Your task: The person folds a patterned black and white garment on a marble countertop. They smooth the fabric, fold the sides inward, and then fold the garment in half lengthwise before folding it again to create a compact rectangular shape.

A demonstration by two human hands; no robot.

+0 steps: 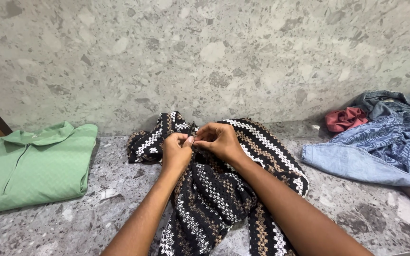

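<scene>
Knit top [224, 189], blk/white/tan stripes, crumpled

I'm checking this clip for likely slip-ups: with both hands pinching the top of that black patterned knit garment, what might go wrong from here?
1. The left hand and right hand pinch one small spot of the knit garment; pulling there might stretch or snag the loose weave.
2. Its lower part hangs past the near edge of the counter, so it may slide off if released.
3. The clothes pile lies close on the right; spreading the garment might tangle with it.
</scene>
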